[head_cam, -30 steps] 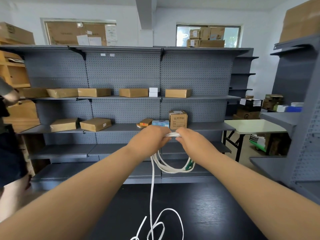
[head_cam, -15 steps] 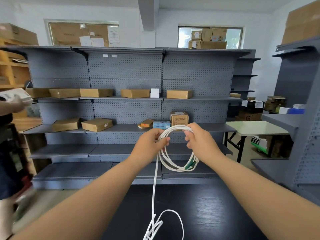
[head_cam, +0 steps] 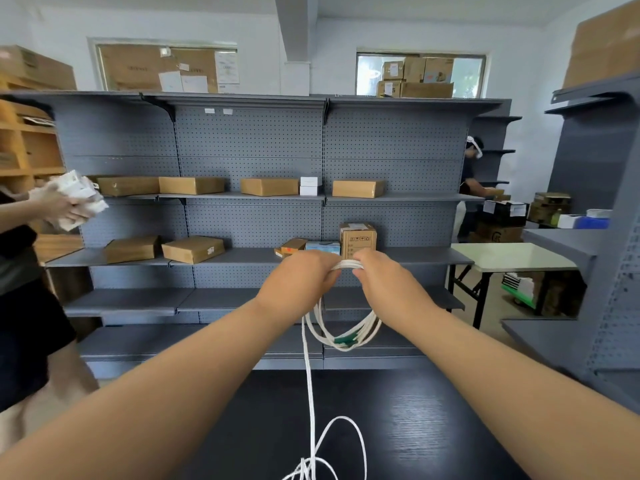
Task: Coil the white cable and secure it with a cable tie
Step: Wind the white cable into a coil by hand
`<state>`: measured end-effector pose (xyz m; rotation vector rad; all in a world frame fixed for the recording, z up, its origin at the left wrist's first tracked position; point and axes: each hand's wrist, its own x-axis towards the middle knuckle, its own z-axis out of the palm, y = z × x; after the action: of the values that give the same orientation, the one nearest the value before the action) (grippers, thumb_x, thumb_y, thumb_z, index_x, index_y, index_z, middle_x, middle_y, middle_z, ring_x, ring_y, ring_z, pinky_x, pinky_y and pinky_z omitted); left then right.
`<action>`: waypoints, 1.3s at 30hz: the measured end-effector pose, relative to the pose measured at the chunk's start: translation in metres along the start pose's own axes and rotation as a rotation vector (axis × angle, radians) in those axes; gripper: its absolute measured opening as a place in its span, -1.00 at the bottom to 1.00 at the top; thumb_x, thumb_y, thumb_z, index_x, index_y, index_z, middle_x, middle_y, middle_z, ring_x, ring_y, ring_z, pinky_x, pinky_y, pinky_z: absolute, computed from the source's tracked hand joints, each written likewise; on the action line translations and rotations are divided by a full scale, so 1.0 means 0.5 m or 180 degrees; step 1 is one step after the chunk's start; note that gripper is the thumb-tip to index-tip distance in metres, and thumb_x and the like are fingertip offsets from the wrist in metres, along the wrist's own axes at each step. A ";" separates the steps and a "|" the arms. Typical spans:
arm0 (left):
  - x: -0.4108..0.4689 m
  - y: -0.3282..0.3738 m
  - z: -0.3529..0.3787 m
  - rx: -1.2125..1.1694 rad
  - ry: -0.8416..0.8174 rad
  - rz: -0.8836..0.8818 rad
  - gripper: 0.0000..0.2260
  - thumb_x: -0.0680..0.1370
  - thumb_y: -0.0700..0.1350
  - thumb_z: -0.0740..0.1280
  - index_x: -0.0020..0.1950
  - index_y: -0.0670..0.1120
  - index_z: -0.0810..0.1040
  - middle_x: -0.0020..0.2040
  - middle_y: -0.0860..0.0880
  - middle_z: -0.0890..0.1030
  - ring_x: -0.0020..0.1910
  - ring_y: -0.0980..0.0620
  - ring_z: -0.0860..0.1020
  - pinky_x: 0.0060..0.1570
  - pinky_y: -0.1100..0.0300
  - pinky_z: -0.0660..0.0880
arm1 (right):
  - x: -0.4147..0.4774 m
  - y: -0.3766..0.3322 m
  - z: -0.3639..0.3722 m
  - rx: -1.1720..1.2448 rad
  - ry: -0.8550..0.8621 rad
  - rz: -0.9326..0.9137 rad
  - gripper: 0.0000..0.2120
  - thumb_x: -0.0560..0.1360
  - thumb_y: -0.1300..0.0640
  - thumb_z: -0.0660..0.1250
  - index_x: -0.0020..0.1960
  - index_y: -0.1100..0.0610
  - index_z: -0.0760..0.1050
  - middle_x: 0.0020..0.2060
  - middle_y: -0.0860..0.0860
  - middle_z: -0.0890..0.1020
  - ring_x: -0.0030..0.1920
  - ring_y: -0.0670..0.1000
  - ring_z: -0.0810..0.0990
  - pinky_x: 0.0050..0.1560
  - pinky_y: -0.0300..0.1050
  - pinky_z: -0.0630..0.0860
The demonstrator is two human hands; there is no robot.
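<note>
Above the dark table (head_cam: 433,427), the left hand (head_cam: 298,282) and right hand (head_cam: 388,285) both clench the top of the white cable (head_cam: 346,264) so its loops hang evenly. The uncoiled tail trails down to the table, likely to feed further turns.

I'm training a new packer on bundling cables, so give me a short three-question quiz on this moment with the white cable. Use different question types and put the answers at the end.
1. True or false: the white cable is fully coiled, with no slack hanging below the loops.
2. The left hand and right hand meet at the coil's top. Which grips it? A) left only B) right only C) both
3. Fill in: the connector at the bottom of the coil is ____ in colour.

Key
1. False: a strand runs down to loose loops on the dark table.
2. C
3. green
</note>
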<state>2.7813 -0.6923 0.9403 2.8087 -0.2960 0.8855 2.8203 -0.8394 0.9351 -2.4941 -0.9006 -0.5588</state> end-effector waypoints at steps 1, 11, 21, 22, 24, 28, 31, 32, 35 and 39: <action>0.001 0.000 0.000 0.0128 -0.0040 0.0078 -0.81 0.59 -0.14 0.17 0.05 -0.16 0.55 -0.13 -0.16 0.59 -0.14 -0.16 0.54 -0.15 0.02 0.42 | 0.001 -0.002 0.000 -0.0123 -0.0075 -0.0051 -0.81 0.62 0.11 0.06 0.10 0.20 0.36 0.00 0.15 0.50 -0.06 0.17 0.49 -0.12 0.02 0.40; -0.026 -0.023 0.016 -0.2332 -0.0551 -0.1060 -0.91 0.50 -0.08 0.38 -0.19 -0.04 0.53 -0.29 0.02 0.55 -0.29 0.10 0.49 -0.11 0.22 0.45 | 0.003 0.008 -0.009 -0.0237 -0.0137 0.0016 -0.80 0.61 0.11 0.05 0.07 0.19 0.39 -0.05 0.11 0.50 -0.07 0.15 0.48 -0.10 0.02 0.41; -0.029 -0.044 -0.024 -0.2022 -0.0985 -0.1290 -0.82 0.47 -0.08 0.43 -0.18 -0.21 0.61 -0.35 -0.05 0.50 -0.37 0.10 0.44 -0.27 0.31 0.45 | -0.001 0.010 0.003 -0.0374 -0.0023 -0.0224 -0.83 0.60 0.13 0.07 0.08 0.11 0.41 -0.07 0.10 0.52 -0.09 0.16 0.51 -0.09 0.07 0.50; -0.029 -0.040 -0.028 -0.1739 -0.0918 -0.1222 -0.79 0.47 -0.06 0.42 -0.22 -0.19 0.60 -0.39 -0.03 0.45 -0.41 0.09 0.39 -0.32 0.28 0.39 | -0.001 0.008 0.004 -0.0365 0.0017 -0.0202 -0.83 0.60 0.13 0.07 0.07 0.12 0.41 -0.07 0.10 0.52 -0.09 0.16 0.50 -0.10 0.06 0.50; -0.029 -0.033 -0.025 -0.1276 -0.0643 -0.1154 -0.73 0.49 -0.01 0.39 -0.30 -0.18 0.55 -0.46 0.00 0.34 -0.47 0.08 0.28 -0.41 0.22 0.23 | -0.002 0.002 0.004 -0.0245 0.0114 -0.0125 -0.82 0.60 0.14 0.07 0.07 0.15 0.42 -0.06 0.11 0.53 -0.08 0.16 0.49 -0.10 0.04 0.47; -0.042 -0.023 0.010 -0.1518 0.0141 -0.1320 -0.74 0.52 0.02 0.34 -0.31 -0.07 0.52 -0.49 0.03 0.33 -0.48 0.11 0.27 -0.42 0.23 0.21 | 0.004 -0.004 0.006 0.0132 0.0309 0.0171 -0.77 0.60 0.12 0.09 0.16 0.12 0.44 -0.06 0.11 0.55 -0.07 0.15 0.51 -0.07 0.05 0.49; -0.052 -0.019 0.040 -0.1906 0.0355 -0.1463 -0.72 0.57 0.01 0.27 -0.22 -0.13 0.58 -0.38 0.00 0.49 -0.40 0.09 0.38 -0.31 0.21 0.31 | 0.007 -0.005 0.010 0.0579 0.0379 0.0364 -0.77 0.59 0.13 0.12 0.17 0.08 0.48 -0.07 0.12 0.58 -0.07 0.16 0.55 -0.03 0.10 0.52; -0.055 -0.017 0.047 -0.2150 0.0382 -0.1501 -0.73 0.58 0.00 0.24 -0.19 -0.12 0.59 -0.33 -0.01 0.54 -0.36 0.09 0.45 -0.26 0.22 0.37 | 0.007 -0.004 0.010 0.0708 0.0405 0.0425 -0.77 0.58 0.14 0.12 0.16 0.08 0.48 -0.08 0.13 0.58 -0.07 0.18 0.56 -0.02 0.11 0.53; -0.064 -0.007 0.064 -0.2957 0.0438 -0.1513 -0.86 0.60 -0.09 0.21 -0.08 -0.04 0.54 -0.21 0.01 0.64 -0.21 0.07 0.59 -0.13 0.25 0.53 | 0.009 0.004 0.006 0.1165 0.0447 0.0704 -0.79 0.59 0.16 0.10 0.08 0.11 0.50 -0.18 0.11 0.56 -0.15 0.16 0.57 -0.13 -0.01 0.50; -0.069 -0.007 0.071 -0.2923 0.0414 -0.1327 -0.90 0.61 -0.11 0.19 -0.06 0.04 0.46 -0.20 0.04 0.63 -0.28 0.14 0.60 -0.22 0.34 0.53 | 0.010 0.012 0.002 0.1742 0.0547 0.1030 -0.79 0.60 0.16 0.11 0.03 0.21 0.49 -0.22 0.09 0.52 -0.27 0.07 0.52 -0.29 -0.13 0.44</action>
<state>2.7741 -0.6925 0.8913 1.8546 -0.0558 0.6063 2.8280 -0.8405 0.9354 -1.9986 -0.4840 -0.3505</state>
